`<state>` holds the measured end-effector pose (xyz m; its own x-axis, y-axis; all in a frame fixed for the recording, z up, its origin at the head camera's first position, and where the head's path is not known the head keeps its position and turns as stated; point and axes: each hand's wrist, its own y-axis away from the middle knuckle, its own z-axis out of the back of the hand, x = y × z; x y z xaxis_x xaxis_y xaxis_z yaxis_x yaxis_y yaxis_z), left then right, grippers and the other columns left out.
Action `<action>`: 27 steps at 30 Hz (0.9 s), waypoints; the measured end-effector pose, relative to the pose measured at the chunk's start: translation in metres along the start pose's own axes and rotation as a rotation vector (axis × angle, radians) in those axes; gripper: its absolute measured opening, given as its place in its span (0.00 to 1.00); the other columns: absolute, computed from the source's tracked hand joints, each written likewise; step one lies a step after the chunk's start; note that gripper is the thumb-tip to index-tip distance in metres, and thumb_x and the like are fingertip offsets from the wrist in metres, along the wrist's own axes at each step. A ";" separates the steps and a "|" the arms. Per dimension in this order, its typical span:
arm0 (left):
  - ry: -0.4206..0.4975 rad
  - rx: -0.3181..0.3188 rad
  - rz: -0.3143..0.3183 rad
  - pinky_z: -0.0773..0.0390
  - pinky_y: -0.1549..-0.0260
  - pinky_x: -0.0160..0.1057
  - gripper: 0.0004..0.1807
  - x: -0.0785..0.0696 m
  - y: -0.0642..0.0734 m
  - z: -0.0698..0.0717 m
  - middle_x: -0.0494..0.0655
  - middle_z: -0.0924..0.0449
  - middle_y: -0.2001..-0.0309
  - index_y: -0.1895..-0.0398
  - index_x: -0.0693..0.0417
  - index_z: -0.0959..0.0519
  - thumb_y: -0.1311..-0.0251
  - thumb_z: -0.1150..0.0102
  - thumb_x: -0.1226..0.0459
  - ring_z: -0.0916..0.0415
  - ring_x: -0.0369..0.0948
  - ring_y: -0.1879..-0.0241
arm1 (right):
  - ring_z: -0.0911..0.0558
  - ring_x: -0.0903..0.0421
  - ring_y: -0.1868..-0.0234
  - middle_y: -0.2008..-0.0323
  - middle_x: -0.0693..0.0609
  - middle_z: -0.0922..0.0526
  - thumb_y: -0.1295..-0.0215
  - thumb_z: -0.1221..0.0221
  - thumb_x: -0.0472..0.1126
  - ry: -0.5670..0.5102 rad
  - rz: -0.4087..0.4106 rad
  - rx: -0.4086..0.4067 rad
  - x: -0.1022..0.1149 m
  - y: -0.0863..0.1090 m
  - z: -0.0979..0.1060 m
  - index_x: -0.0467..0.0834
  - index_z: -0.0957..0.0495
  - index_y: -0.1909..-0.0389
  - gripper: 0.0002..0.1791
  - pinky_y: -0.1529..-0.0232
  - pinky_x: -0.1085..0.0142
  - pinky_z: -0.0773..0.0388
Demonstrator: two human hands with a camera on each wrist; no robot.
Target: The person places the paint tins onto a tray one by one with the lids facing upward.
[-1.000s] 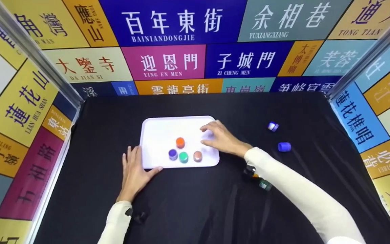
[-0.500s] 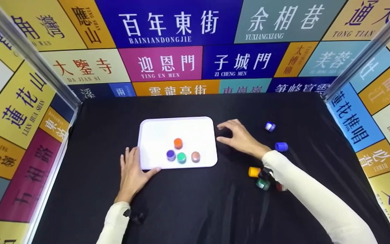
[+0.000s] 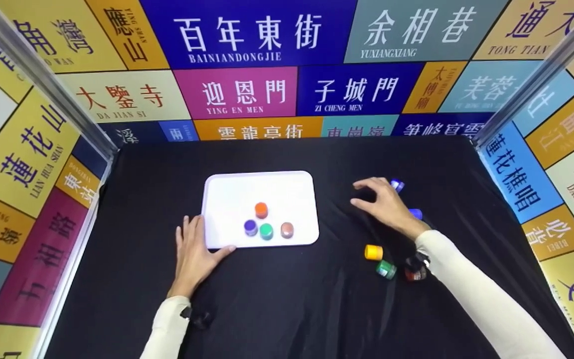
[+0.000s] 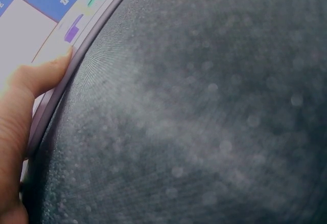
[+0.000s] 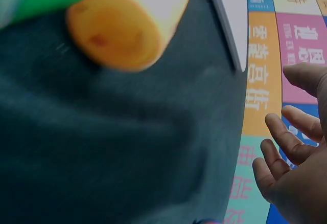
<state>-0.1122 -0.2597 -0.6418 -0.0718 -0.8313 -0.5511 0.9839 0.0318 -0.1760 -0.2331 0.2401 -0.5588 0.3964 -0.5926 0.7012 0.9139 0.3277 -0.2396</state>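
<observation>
In the head view, a white, rounded rectangular tray (image 3: 237, 189) lies on a black cloth (image 3: 277, 299). Four small, short round jars stand on it: an orange-red one (image 3: 261, 210), a dark purple one (image 3: 250, 227), a teal-green one (image 3: 266, 231) and a copper-brown one (image 3: 287, 230), the last three in a loose row near the tray's closer edge.

The left hand (image 3: 195, 252) rests at the tray's near left corner, its fingers extended along the side and its thumb at the near edge. The left wrist view adds a close look at that thumb, its tip touching the rim, with slivers of purple and green visible beyond.

The right hand (image 3: 386, 203) is over the cloth to the right of the tray, holding nothing, with thumb and fingers apart. It and its forearm partly cover three jars off the tray: a deep blue one (image 3: 397, 185), a violet-blue one (image 3: 416, 213) and a red-brown one (image 3: 418, 274). Nearer, a yellow jar (image 3: 373, 252) and a dark green jar (image 3: 386, 269) lie side by side.

Only the right wrist view shows the yellow jar's round orange end, facing the camera; the green beside it is blurred.
</observation>
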 end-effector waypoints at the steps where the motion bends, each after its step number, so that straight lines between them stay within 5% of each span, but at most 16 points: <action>1: 0.002 0.002 0.001 0.68 0.14 0.64 0.67 0.000 0.000 0.000 0.69 0.39 0.18 0.16 0.69 0.41 0.46 0.20 0.36 0.59 0.66 0.13 | 0.21 0.39 0.39 0.45 0.40 0.11 0.35 0.22 0.38 0.000 -0.006 -0.009 -0.004 0.003 0.002 0.33 0.14 0.41 0.24 0.33 0.50 0.28; 27: 0.014 -0.007 -0.003 0.68 0.14 0.64 0.68 0.000 0.000 -0.001 0.69 0.38 0.18 0.16 0.69 0.41 0.47 0.19 0.37 0.59 0.67 0.13 | 0.22 0.37 0.42 0.47 0.35 0.11 0.36 0.23 0.34 0.081 -0.164 -0.129 -0.069 0.075 0.058 0.32 0.12 0.44 0.20 0.38 0.58 0.32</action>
<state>-0.1124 -0.2591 -0.6427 -0.0772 -0.8238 -0.5616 0.9825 0.0330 -0.1834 -0.1971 0.3482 -0.5863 0.2421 -0.6892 0.6829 0.9684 0.1283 -0.2139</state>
